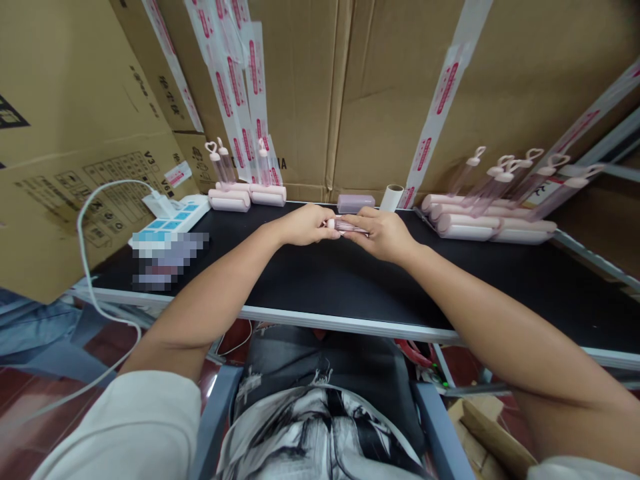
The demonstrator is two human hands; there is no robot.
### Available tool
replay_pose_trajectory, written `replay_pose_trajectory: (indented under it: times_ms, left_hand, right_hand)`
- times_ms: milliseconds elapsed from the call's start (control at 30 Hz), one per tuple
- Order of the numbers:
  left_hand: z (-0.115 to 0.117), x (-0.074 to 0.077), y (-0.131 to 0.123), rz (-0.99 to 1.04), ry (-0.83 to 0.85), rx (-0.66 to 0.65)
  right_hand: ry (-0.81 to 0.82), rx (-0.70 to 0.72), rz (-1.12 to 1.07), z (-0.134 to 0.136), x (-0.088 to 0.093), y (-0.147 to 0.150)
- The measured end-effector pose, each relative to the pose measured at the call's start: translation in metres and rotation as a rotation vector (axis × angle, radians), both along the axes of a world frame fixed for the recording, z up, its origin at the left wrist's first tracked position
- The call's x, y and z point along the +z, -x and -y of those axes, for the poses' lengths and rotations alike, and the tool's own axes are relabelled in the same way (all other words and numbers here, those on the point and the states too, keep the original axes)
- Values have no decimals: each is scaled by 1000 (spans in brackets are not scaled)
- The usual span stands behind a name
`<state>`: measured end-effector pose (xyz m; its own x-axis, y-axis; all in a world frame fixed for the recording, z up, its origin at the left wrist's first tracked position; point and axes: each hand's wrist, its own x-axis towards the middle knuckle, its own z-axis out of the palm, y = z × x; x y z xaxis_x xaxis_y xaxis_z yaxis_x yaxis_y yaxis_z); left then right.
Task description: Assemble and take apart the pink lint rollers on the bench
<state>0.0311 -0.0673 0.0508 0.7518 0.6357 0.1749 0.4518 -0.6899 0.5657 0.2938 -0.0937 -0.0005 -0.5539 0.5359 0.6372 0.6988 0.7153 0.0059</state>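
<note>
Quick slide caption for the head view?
Left hand and right hand hold a pink tube over a black table, pink rollers behind.

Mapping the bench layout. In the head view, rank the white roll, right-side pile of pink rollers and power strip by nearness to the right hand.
1. The white roll, behind the right hand holding the pink tube.
2. The pile of pink rollers, to its right.
3. The power strip, far left.

The left hand (pixel 305 225) and right hand (pixel 383 235) meet on a tube (pixel 351 227) at the middle of the counter (pixel 350 287). Behind them lie a block (pixel 355 203) and a paper roll (pixel 393 197), a power strip (pixel 170 223) far left, stacked rollers (pixel 480 223) far right
</note>
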Motion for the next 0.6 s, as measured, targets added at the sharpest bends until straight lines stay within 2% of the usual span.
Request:
replay_pose_trajectory:
  times_ms: [200, 400, 600]
  left_hand:
    - [-3, 0, 2, -7, 78, -43]
    - [-1, 4, 2, -11, 91, -49]
    - [1, 7, 2, -40, -1, -59]
  right_hand:
    - [17, 40, 28, 0, 1, -2]
    - [-81, 0, 23, 1, -4, 2]
    - [-108, -16, 42, 3, -4, 4]
